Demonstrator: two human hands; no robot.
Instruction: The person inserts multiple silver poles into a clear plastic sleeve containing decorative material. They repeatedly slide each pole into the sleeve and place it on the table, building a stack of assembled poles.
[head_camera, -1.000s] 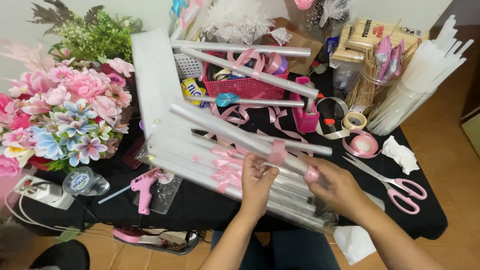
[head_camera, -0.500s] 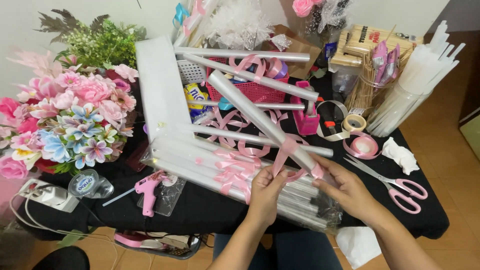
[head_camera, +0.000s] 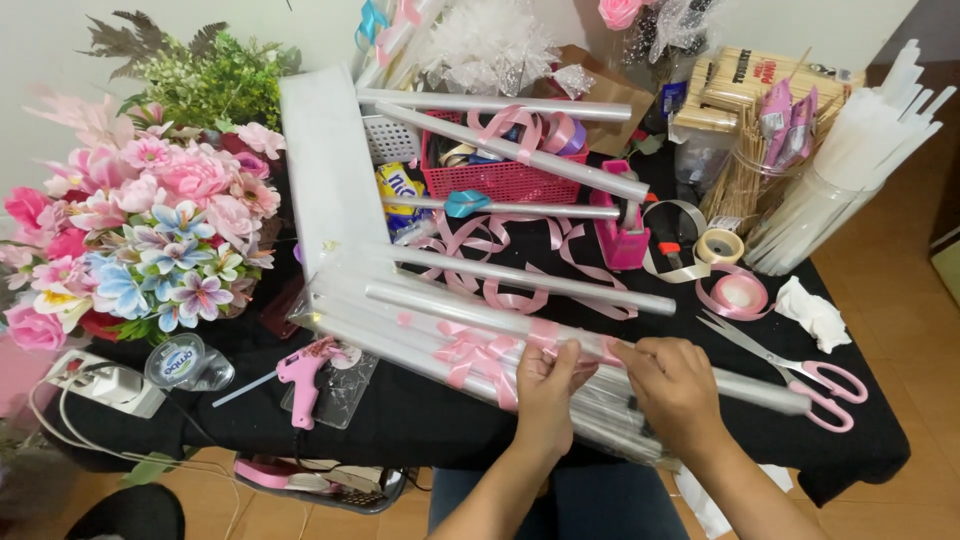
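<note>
Pinching of a pink ribbon (head_camera: 545, 335) on a clear wrapped tube (head_camera: 560, 345) was noted near the table's front edge (head_camera: 420, 440). Left hand (head_camera: 545, 385) and right hand (head_camera: 675, 385) fingers were pressed together on it. Even tension was judged advisable.

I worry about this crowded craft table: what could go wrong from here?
The left hand and right hand hold a long clear tube whose far end could sweep the pink tape dispenser. The pink scissors lie right beside the right hand. The pink glue gun rests near the table edge.
</note>
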